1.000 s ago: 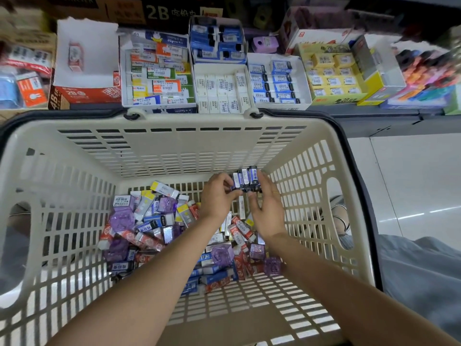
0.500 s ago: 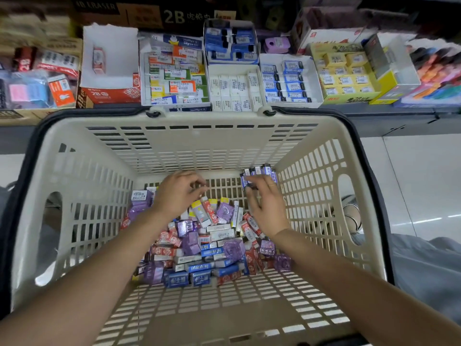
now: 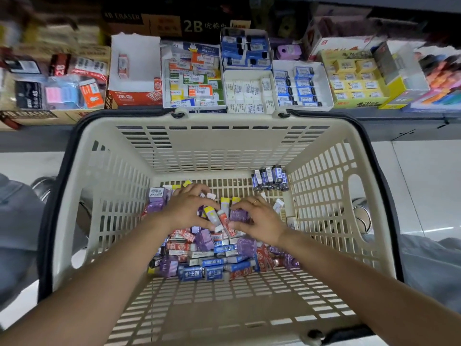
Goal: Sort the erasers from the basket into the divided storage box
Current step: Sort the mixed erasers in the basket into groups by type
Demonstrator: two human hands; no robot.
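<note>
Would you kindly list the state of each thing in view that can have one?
basket: upright, holds loose erasers.
loose erasers: jumbled heap on the basket floor.
dark blue erasers: gathered in a row, far right corner, untouched.
left hand: fingers curled in the heap.
right hand: fingers curled in the heap.
shelf boxes: open, partly filled.

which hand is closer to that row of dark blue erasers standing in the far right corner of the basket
Right. The right hand lies on the pile just below and slightly left of the blue eraser row; the left hand is farther left across the pile. Neither touches it.
</note>
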